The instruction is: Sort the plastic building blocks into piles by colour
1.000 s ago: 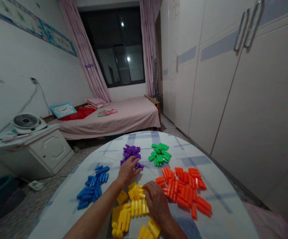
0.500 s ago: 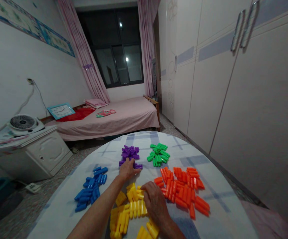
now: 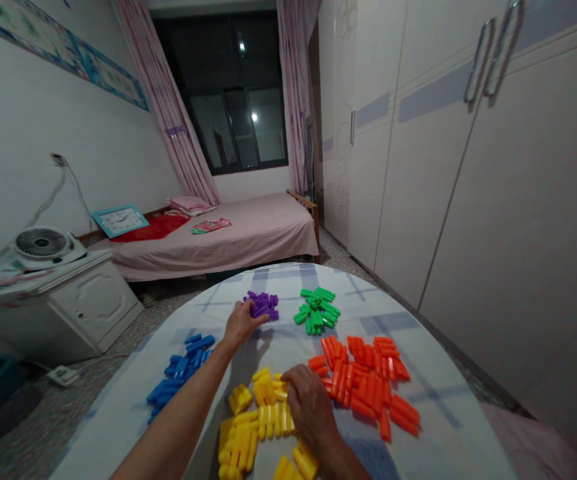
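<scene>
My left hand (image 3: 241, 325) is closed beside a small heap of purple plastic pieces (image 3: 263, 305), its fingers curled toward them. The pieces it holds are hidden. My right hand (image 3: 311, 410) lies over the right end of a spread of yellow plastic pieces (image 3: 246, 437), next to orange pieces (image 3: 363, 380). Whether its fingers grip anything cannot be seen. Green pieces (image 3: 316, 311) lie at the far side of a checked cloth-covered round table (image 3: 418, 427). My left forearm crosses the edge of the blue pieces (image 3: 176, 377).
A pink-covered bed (image 3: 228, 243) stands beyond the table, with a white wardrobe (image 3: 493, 200) along the right. On the left, a desk fan (image 3: 41, 243) sits on a white cabinet (image 3: 93, 307), with a power strip (image 3: 62, 376) on the floor.
My left hand has moved left and away from me, and the purple pieces at the near edge of that heap no longer show on the cloth. My right hand has barely moved.
</scene>
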Tool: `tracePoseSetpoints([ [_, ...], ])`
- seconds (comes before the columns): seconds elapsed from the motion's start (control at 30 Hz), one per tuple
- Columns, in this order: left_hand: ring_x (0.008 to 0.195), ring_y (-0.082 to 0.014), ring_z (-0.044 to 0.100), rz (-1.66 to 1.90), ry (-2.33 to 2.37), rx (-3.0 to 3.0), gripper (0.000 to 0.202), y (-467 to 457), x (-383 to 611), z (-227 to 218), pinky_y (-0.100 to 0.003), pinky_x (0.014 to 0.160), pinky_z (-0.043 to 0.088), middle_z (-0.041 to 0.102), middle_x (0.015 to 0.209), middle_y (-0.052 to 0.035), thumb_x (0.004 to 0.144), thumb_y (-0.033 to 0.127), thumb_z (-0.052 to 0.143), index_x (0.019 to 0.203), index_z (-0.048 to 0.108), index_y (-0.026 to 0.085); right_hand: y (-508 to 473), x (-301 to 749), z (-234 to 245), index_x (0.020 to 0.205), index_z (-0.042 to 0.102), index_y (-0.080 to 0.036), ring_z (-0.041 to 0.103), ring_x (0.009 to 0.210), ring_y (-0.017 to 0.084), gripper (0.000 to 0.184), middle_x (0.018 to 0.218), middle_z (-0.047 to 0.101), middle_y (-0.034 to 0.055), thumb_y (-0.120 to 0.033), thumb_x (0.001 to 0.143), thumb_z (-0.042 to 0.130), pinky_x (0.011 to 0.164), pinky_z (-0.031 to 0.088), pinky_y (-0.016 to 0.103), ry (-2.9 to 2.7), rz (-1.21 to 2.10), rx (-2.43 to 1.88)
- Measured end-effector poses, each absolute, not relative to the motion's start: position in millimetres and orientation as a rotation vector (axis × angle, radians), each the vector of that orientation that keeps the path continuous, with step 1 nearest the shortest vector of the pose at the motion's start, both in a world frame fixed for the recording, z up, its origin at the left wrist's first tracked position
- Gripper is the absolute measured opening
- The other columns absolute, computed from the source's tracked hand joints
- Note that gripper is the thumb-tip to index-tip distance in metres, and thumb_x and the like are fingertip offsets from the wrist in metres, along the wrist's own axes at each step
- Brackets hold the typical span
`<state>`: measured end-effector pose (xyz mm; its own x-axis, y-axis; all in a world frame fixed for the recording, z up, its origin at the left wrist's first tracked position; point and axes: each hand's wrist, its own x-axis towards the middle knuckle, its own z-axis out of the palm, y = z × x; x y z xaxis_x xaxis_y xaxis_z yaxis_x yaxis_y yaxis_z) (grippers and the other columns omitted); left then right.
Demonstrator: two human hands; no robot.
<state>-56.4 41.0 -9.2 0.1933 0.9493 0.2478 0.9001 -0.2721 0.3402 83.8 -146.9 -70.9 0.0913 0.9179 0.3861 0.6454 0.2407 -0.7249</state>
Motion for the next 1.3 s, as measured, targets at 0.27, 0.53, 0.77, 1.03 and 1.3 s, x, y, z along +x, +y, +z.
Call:
tracePoseSetpoints([
  [0.27, 0.109, -0.0239, 0.054, 0.587, 1.967, 2.252, 0.054, 60.2, -69.8, 6.7, -0.029, 0.086, 0.042, 0.055, 0.12, -0.0175, 0.081, 0.043, 0.05, 0.123, 0.045, 0.01, -146.3, 84.5, -71.4, 0.086, 0.059, -0.019, 0.055, 0.087, 0.016, 0.025, 0.086, 0.061, 0.003, -0.003, 0.079, 0.042, 0.081, 0.04, 0.029, -1.626, 0.397, -1.478],
  [0.53, 0.071, -0.0186, 0.062, 0.33, 1.784, 2.246, 0.021, 45.1, -91.6, -26.1, -0.025, 0.063, 0.043, 0.064, 0.066, -0.0029, 0.077, 0.03, 0.05, 0.07, 0.065, 0.017, -147.7, 83.5, -71.2, 0.086, 0.059, -0.02, 0.055, 0.087, 0.016, 0.026, 0.086, 0.061, 0.003, -0.003, 0.078, 0.041, 0.081, 0.04, 0.029, -1.62, 0.388, -1.466],
  [0.77, 0.096, -0.0211, 0.06, 0.534, 1.717, 2.292, 0.031, 33.5, -93.7, -35.4, -0.031, 0.086, 0.045, 0.064, 0.105, -0.0104, 0.077, 0.026, 0.051, 0.103, 0.064, 0.014, -146.8, 84.8, -74.2, 0.085, 0.059, -0.02, 0.055, 0.086, 0.016, 0.025, 0.085, 0.061, 0.0029, -0.004, 0.078, 0.042, 0.08, 0.041, 0.029, -1.632, 0.356, -1.445],
  [1.03, 0.118, -0.0235, 0.051, 0.819, 1.623, 2.433, 0.029, -54.2, -140.6, -64.9, -0.04, 0.102, 0.041, 0.057, 0.122, -0.0103, 0.082, 0.028, 0.048, 0.103, 0.064, 0.018, -144.6, 88.3, -76.4, 0.088, 0.059, -0.019, 0.055, 0.087, 0.017, 0.023, 0.088, 0.061, 0.0041, -0.006, 0.079, 0.041, 0.081, 0.042, 0.031, -1.7, 0.316, -1.402],
  [1.3, 0.129, -0.0258, 0.04, 0.703, 1.627, 2.58, 0.034, -136.0, -192.6, -75.3, -0.045, 0.107, 0.037, 0.048, 0.136, -0.007, 0.086, 0.029, 0.046, 0.116, 0.061, 0.024, -144.7, 91.9, -76.5, 0.087, 0.061, -0.017, 0.056, 0.085, 0.017, 0.021, 0.086, 0.062, 0.0056, -0.011, 0.081, 0.042, 0.081, 0.043, 0.032, -1.83, 0.215, -1.405],
])
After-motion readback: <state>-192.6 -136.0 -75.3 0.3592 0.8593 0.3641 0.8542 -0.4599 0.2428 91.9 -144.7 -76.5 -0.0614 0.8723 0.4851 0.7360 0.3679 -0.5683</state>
